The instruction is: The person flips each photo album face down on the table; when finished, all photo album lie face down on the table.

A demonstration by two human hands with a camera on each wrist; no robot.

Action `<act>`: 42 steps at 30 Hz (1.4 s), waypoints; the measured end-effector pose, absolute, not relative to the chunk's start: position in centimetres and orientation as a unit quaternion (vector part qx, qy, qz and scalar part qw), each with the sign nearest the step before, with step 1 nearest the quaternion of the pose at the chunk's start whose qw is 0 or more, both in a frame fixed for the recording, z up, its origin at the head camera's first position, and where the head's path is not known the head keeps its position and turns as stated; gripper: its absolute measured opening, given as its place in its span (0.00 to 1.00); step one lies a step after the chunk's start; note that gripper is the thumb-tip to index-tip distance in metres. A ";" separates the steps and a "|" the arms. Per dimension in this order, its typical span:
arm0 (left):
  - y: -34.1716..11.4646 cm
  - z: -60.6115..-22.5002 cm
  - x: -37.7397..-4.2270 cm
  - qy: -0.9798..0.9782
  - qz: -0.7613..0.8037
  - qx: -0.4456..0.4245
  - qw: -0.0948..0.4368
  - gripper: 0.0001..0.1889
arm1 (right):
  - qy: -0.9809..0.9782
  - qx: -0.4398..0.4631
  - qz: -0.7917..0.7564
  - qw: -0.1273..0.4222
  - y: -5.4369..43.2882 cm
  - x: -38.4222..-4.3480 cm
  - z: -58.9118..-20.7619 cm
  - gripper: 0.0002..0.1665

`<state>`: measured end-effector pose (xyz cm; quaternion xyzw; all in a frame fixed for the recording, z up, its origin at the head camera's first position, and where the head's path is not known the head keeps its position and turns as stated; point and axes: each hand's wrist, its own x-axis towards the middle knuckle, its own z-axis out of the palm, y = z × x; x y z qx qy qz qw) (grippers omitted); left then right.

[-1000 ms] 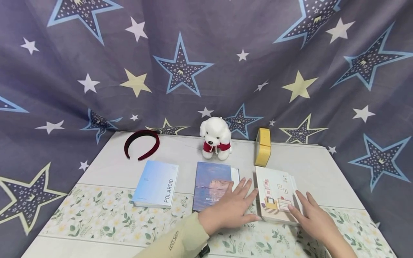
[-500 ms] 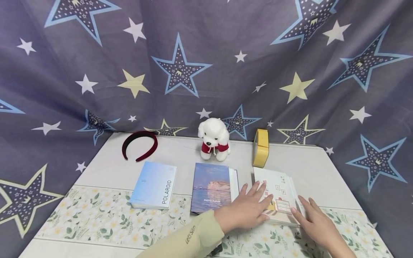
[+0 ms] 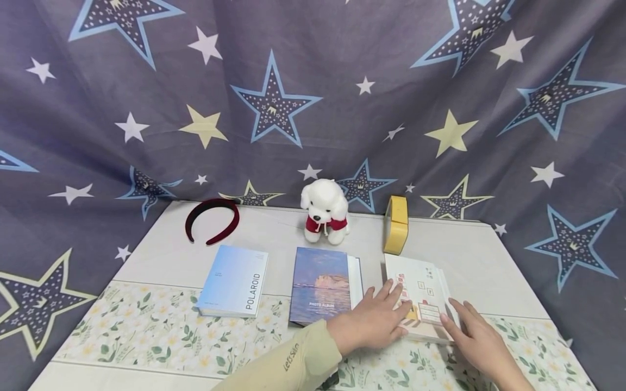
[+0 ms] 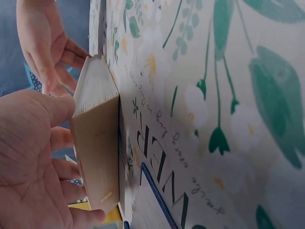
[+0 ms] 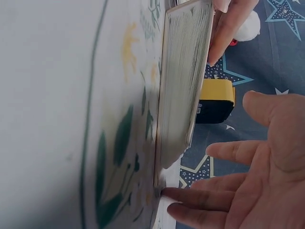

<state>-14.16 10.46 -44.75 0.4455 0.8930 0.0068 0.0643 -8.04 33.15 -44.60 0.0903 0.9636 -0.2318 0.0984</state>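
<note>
A thick white photo album with a drawn room on its cover lies flat between my two hands. My left hand reaches over its left edge, fingers spread and fairly straight. In the left wrist view, the left thumb and fingertips come right up to the album's spine. My right hand is at the opposite side, beside the page edges. Seen from the right wrist, those pages face the right fingers, which are extended, with lower fingertips at the album's bottom corner.
Left of my left hand lies a PHOTO ALBUM with a seaside cover, and farther left a light blue POLAROID album. Behind them are a dark red headband, a white plush dog and an upright yellow object.
My left hand has moved right, from over the seaside photo album to the left edge of the white one. The right hand has barely shifted, and the albums stay in place.
</note>
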 end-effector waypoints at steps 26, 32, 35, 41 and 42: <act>9.3 -45.1 -14.5 0.895 0.048 0.439 0.056 0.33 | 0.859 0.207 -0.448 0.133 32.4 -8.8 -43.5 0.62; 9.2 -45.3 -14.5 0.897 0.045 0.437 0.052 0.35 | 0.821 0.206 -0.518 0.120 32.7 -8.8 -43.6 0.60; 9.1 -45.4 -14.5 0.898 0.042 0.434 0.051 0.37 | 0.808 0.208 -0.540 0.111 32.9 -8.8 -43.8 0.56; 9.1 -45.4 -14.3 0.899 0.042 0.433 0.050 0.37 | 0.795 0.219 -0.558 0.088 33.2 -8.7 -43.9 0.49; 9.1 -45.4 -14.3 0.899 0.043 0.433 0.049 0.37 | 0.794 0.222 -0.561 0.082 33.2 -8.6 -43.9 0.49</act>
